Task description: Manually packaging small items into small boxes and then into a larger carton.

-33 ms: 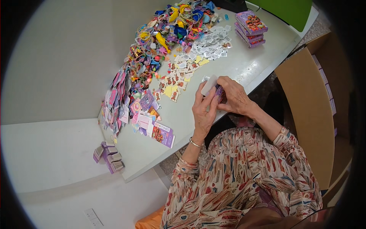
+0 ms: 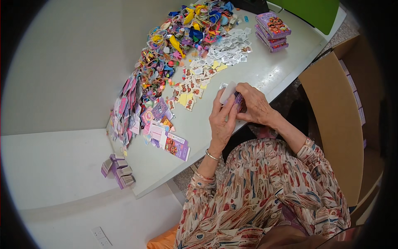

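A small purple cardboard box [image 2: 238, 99] is held between my two hands above the table's near edge. Its pale flap [image 2: 228, 93] stands up at the end away from me. My left hand [image 2: 222, 120] closes on the box from the left, fingers along the flap. From the right, my right hand [image 2: 255, 104] grips it with bent fingers and the thumb underneath. The hands cover most of the box, so its contents cannot be seen. Just left of them lie small picture cards [image 2: 189, 89] and yellow slips [image 2: 183, 98].
A heap of colourful trinkets [image 2: 166, 50] runs along the wall, with silvery packets [image 2: 230, 47] beside it. Several purple boxes [image 2: 273, 29] are stacked at the far right. An unfolded box [image 2: 176, 146] lies front left. A large carton [image 2: 331, 124] stands right of the table [image 2: 153, 170].
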